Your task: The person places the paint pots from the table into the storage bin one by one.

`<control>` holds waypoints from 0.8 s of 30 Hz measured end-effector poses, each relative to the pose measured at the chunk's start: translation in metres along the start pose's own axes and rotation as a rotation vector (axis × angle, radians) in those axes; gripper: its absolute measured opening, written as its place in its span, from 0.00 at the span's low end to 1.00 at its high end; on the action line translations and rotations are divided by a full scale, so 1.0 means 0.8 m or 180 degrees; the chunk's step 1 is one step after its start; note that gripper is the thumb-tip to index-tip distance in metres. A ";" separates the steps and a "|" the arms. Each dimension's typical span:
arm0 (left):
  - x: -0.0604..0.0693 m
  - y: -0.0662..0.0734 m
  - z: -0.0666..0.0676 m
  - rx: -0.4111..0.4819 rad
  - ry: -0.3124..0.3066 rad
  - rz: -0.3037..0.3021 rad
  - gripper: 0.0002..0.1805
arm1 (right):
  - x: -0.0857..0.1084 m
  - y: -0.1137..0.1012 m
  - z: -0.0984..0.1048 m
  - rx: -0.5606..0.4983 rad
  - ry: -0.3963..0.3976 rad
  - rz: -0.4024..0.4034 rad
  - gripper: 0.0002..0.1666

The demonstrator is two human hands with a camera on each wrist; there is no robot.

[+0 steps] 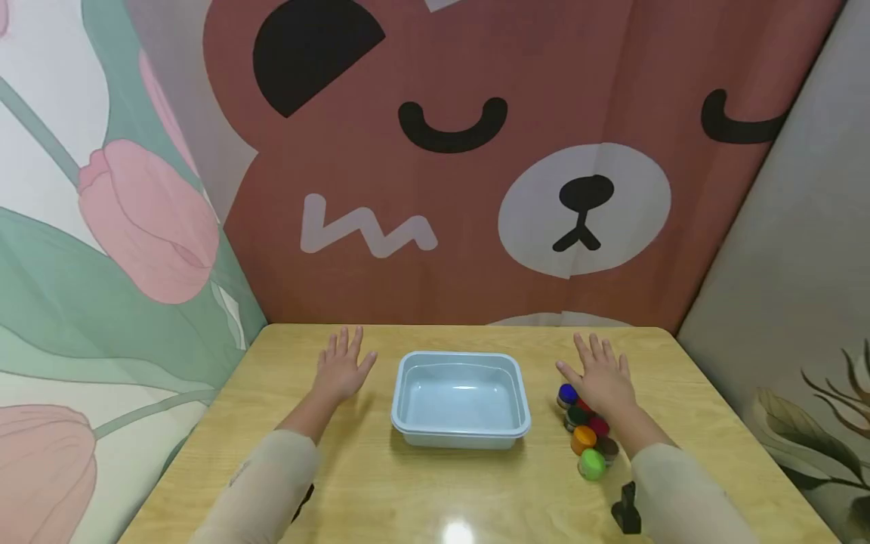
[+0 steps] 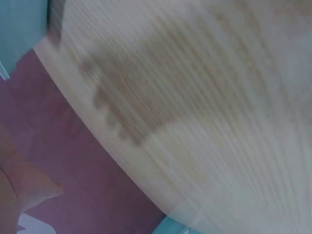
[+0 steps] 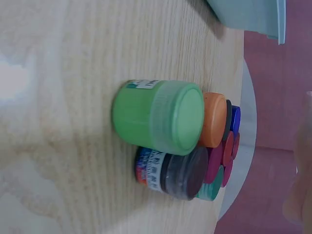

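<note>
Several squat, lidded jars crowd together right of the tub: a bright green jar nearest, a brown jar and an orange jar just beyond it, a blue jar farther along. Past the nearest ones, the right hand, right of the tub, and the left hand, left of it, have fingers spread, gripping nothing. This looks like a ready pause; lifting a jar calls for narrowing one hand without nudging neighbours.

Glare on table; left wrist view hazy, shadow soft-edged.
</note>
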State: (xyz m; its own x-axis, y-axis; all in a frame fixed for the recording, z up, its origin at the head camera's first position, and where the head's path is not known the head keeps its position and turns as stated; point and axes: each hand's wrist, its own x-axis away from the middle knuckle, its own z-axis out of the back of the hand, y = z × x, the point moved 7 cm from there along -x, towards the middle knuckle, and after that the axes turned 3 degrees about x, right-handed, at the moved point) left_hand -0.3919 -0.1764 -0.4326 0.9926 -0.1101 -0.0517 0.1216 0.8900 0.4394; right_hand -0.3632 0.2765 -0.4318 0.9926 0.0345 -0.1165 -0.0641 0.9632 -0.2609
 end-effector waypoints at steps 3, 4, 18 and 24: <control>0.006 0.009 -0.001 0.0304 -0.0015 -0.0090 0.39 | 0.007 0.001 0.005 -0.0144 0.0000 0.0026 0.53; 0.010 0.011 -0.002 0.0461 -0.0008 -0.0125 0.39 | 0.011 0.001 0.006 -0.0202 0.0005 0.0022 0.52; 0.060 0.036 -0.069 0.2003 -0.0271 -0.0167 0.38 | 0.076 0.027 -0.003 -0.1149 0.0187 -0.0132 0.45; 0.071 0.046 -0.091 0.2442 -0.0367 -0.0042 0.37 | 0.105 0.036 -0.009 -0.1343 0.0190 -0.0242 0.42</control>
State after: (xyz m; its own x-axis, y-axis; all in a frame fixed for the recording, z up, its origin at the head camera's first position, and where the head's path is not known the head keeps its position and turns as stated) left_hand -0.3305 -0.1178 -0.4848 0.9794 -0.2014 0.0140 0.0560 0.3375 0.9397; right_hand -0.2826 0.3053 -0.4563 0.9892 -0.0596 -0.1339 -0.0401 0.7688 -0.6383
